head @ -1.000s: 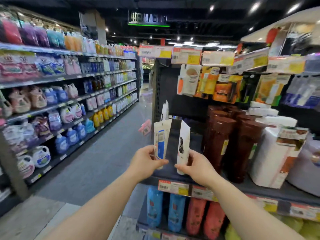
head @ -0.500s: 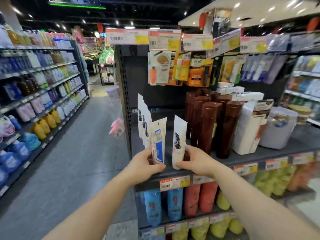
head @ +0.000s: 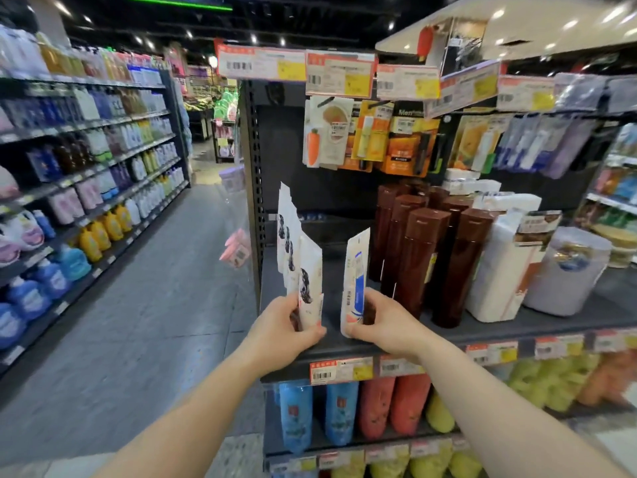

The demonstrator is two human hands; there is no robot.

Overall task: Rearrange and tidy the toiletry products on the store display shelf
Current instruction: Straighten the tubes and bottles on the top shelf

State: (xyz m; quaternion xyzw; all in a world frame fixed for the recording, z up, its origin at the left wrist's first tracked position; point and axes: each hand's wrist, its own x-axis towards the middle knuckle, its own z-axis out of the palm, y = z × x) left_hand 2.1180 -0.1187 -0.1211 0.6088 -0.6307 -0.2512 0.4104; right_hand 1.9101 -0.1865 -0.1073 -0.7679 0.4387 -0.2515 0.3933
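Observation:
My left hand [head: 282, 327] grips the base of a white tube with a dark print [head: 310, 270], standing upright at the left front of the dark shelf [head: 517, 331]. Behind it leans a row of matching white tubes [head: 285, 222]. My right hand [head: 382, 322] holds a second white tube with a blue label [head: 355, 281], upright, a short gap to the right of the first. Both tube bases sit at or just above the shelf surface; which one I cannot tell.
Tall brown bottles [head: 427, 257] stand right of my right hand, then white packs [head: 503, 267] and a lilac tub [head: 568, 270]. Carded items [head: 365, 139] hang above. Pouches [head: 341, 412] fill the shelf below. An aisle and stocked shelving [head: 86, 188] lie left.
The two tubes have come down toward the shelf front and moved apart. The blue-labelled tube is now in my right hand and the dark-print one in my left. My view has shifted right.

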